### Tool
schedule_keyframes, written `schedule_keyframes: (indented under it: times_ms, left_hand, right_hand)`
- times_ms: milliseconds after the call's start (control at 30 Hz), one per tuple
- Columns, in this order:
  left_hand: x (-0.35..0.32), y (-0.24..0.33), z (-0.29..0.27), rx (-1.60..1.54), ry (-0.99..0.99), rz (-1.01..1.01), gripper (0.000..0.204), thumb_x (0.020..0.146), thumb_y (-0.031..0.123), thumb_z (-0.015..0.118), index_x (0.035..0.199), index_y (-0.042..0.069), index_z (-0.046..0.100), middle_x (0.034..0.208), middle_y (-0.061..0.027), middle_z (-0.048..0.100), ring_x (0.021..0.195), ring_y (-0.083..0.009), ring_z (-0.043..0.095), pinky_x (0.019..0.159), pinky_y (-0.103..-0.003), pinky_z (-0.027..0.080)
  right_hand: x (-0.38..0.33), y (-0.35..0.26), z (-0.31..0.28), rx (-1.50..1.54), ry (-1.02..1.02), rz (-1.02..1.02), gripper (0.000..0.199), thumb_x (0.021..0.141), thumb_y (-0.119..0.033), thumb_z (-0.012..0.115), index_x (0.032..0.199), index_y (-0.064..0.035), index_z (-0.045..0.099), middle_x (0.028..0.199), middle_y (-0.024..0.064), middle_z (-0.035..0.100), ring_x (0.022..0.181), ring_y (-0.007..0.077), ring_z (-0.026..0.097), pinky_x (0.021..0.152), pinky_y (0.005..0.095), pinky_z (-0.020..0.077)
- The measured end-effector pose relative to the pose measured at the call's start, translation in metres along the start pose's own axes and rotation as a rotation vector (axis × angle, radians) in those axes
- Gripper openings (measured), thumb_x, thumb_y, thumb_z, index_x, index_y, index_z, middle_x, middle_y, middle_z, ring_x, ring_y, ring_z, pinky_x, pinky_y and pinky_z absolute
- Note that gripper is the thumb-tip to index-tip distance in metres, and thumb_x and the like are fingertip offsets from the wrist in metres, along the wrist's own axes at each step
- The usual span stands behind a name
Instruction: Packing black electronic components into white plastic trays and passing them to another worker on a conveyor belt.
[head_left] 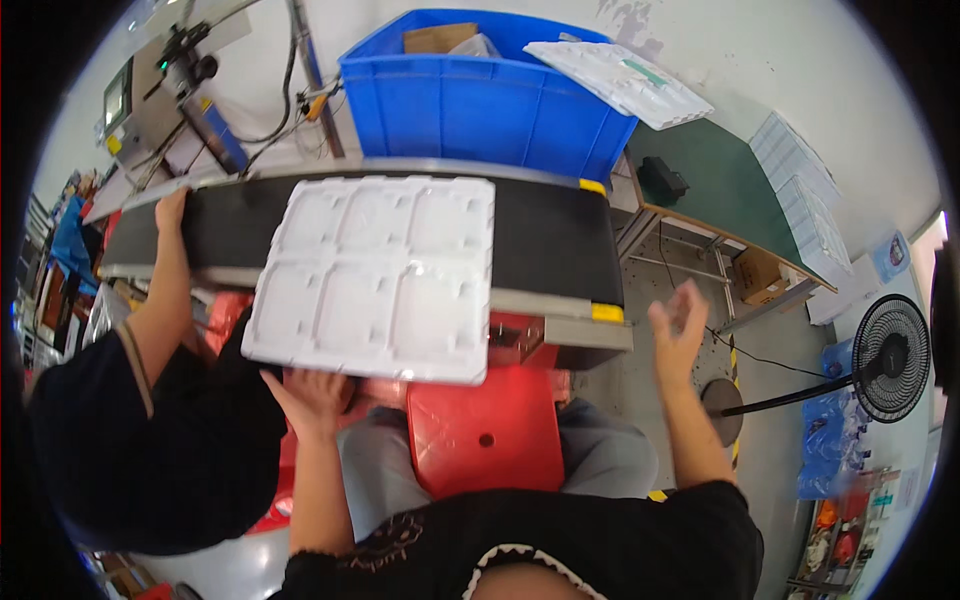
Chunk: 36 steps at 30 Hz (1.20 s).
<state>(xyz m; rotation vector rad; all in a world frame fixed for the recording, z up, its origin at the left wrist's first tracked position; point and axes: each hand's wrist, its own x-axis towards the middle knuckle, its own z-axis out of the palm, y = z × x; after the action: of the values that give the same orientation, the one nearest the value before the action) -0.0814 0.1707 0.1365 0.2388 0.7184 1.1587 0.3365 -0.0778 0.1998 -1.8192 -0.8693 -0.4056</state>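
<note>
A white plastic tray (375,268) with several shallow square compartments lies across the black conveyor belt (555,235) and juts out past its near side. My left hand (312,398) is at the tray's near left edge, thumb out to the side; the other fingers reach up to the rim and are partly hidden, and they seem to support it. Off to the right of the belt's end, my right hand (680,328) is raised in the air. Its fingers are apart and hold nothing.
A co-worker's hand (172,210) rests at the belt's left part. Behind the belt stands a blue bin (480,110) with another white tray (630,85) across its corner. A green table (720,190), stacked white trays (800,190), a fan (890,360) and a red stool (485,430) are around.
</note>
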Motion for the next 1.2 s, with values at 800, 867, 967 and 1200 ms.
schedule_keyframes:
  times_ms: [800,867,967,1200]
  left_hand:
    - [-0.206,-0.053,-0.153,1.056,0.107,-0.066,0.064,0.087,0.038,0.057,0.128,-0.007,0.039,0.119,-0.0204,0.052,0.107,-0.0261,0.054,0.090,-0.033,0.043]
    - [-0.171,-0.067,-0.172,1.267,-0.025,0.236,0.060,0.088,0.034,0.056,0.127,-0.009,0.039,0.120,-0.0203,0.051,0.102,-0.0248,0.055,0.086,-0.031,0.044]
    - [-0.131,-0.092,-0.185,1.221,-0.179,0.195,0.051,0.087,0.024,0.056,0.123,-0.009,0.043,0.117,-0.0220,0.052,0.097,-0.0277,0.056,0.084,-0.034,0.044]
    - [-0.129,-0.124,-0.182,1.627,-0.223,0.352,0.034,0.082,0.016,0.055,0.110,-0.002,0.054,0.097,-0.0226,0.054,0.092,-0.0363,0.053,0.084,-0.040,0.044]
  right_hand:
    - [-0.195,-0.037,0.007,0.876,-1.021,0.678,0.032,0.084,-0.005,0.055,0.115,0.0007,0.052,0.110,0.0066,0.059,0.100,0.0161,0.055,0.091,0.0302,0.0406]
    - [-0.204,-0.019,0.011,0.824,-1.080,0.871,0.036,0.085,-0.004,0.053,0.120,-0.0006,0.049,0.116,0.0073,0.057,0.106,0.0179,0.054,0.094,0.0321,0.0403]
    - [-0.218,0.004,0.015,0.801,-1.122,1.018,0.038,0.086,-0.004,0.052,0.123,-0.0033,0.047,0.119,0.0074,0.055,0.108,0.0191,0.053,0.095,0.0334,0.0405]
    - [-0.242,0.034,0.010,0.769,-1.090,1.134,0.046,0.086,-0.008,0.053,0.130,-0.0071,0.041,0.124,0.0071,0.052,0.110,0.0212,0.053,0.092,0.0369,0.0446]
